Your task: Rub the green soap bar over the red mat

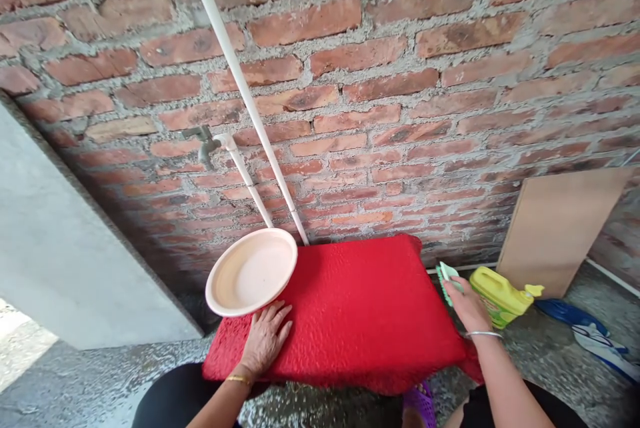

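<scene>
Left of centre, a pale basin point(211, 291) stands beside the left hand point(267, 341), open and flat on the red cloth point(370, 308), already spread at lower centre, seemingly wetted; lower right, the right hand point(471, 310) grips a brush point(449, 273) off the cloth.

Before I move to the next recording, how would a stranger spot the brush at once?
Find the red cloth spread below the brick wall. By its right edge is the right hand, holding the brush. Unlike the yellow jug nearby, the brush is small, pale green and white.
</scene>
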